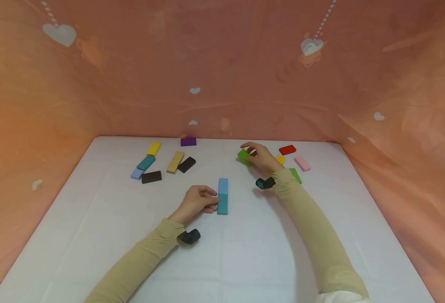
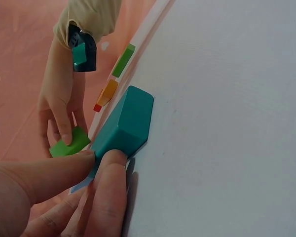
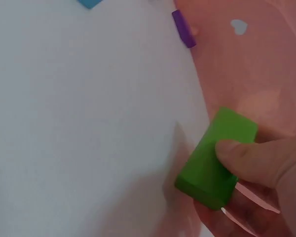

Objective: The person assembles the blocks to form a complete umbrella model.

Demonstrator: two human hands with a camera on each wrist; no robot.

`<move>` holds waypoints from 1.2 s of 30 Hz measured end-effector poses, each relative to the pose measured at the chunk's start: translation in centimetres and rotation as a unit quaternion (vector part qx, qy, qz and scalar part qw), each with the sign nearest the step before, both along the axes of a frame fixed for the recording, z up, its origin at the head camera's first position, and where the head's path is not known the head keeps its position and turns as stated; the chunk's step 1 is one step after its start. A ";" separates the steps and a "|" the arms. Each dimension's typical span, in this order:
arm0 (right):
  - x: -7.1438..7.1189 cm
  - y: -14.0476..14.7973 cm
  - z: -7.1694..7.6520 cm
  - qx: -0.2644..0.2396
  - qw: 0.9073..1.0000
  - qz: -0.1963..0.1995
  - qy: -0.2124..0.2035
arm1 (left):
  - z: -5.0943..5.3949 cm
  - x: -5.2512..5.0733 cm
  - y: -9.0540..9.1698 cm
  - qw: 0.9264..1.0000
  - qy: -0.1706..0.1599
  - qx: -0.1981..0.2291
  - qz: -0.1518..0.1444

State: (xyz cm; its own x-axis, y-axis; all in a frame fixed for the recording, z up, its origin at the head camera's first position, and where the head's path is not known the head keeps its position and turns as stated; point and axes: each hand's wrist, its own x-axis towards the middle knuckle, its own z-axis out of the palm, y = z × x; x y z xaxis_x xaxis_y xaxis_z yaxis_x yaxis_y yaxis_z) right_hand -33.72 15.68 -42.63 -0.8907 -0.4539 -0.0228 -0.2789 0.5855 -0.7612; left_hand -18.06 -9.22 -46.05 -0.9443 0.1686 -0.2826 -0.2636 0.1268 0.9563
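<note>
A teal block (image 1: 222, 204) and a light blue block (image 1: 223, 185) lie end to end in a line at the middle of the table. My left hand (image 1: 196, 202) is at their left, its thumb and fingertips touching the teal block's side, as the left wrist view also shows. Farther back and to the right, my right hand (image 1: 262, 157) holds a green block (image 3: 217, 158) between thumb and fingers. In the right wrist view this block is tilted, thumb on its broad face, the other fingers partly hidden behind it.
Yellow (image 1: 154, 148), teal, pale blue, black (image 1: 152, 177), tan (image 1: 175, 162) and purple (image 1: 188, 142) blocks lie at the back left. Red (image 1: 287, 150), pink (image 1: 302, 163), orange-yellow (image 1: 281, 159) and another green block (image 1: 295, 175) lie near my right wrist. Patterned orange cloth walls (image 1: 222, 84) surround the table.
</note>
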 end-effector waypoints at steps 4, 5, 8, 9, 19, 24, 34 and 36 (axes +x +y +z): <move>0.5 -0.1 0.5 -0.022 1.000 -0.021 0.005 | 0.1 0.0 0.0 1.000 0.002 -0.001 -0.002; 0.5 -0.1 0.5 -0.029 0.999 -0.026 0.006 | 0.1 0.0 0.0 1.000 0.003 -0.003 -0.001; 0.8 -0.5 0.7 -0.064 0.997 -0.037 0.003 | 0.2 0.0 -0.1 1.000 0.002 -0.005 0.000; 1.0 -0.7 0.7 -0.074 0.996 -0.039 -0.002 | 0.2 0.0 -0.1 1.000 0.002 -0.005 0.001; 2.5 -2.8 0.1 -0.142 0.986 -0.058 -0.067 | 0.0 -0.1 -0.1 1.000 -0.004 0.003 0.001; 3.3 -3.7 -0.5 -0.165 0.981 -0.048 -0.090 | 0.0 -0.1 0.0 1.000 -0.001 0.000 0.002; 4.0 -4.9 -1.8 -0.204 0.973 -0.050 -0.097 | 0.0 -0.1 0.0 1.000 0.001 -0.005 0.002; 4.1 -5.1 -2.1 -0.224 0.967 -0.052 -0.105 | 0.1 0.0 0.0 1.000 0.001 -0.003 0.002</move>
State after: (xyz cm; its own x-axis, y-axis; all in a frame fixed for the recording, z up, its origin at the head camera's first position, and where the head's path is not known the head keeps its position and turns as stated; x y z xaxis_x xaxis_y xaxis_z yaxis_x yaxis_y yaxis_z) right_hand -29.66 10.54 -44.71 -0.9293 -0.3681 -0.0299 -0.0475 0.1996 -0.9787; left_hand -18.09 -9.24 -45.99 -0.9456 0.1626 -0.2819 -0.2626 0.1306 0.9560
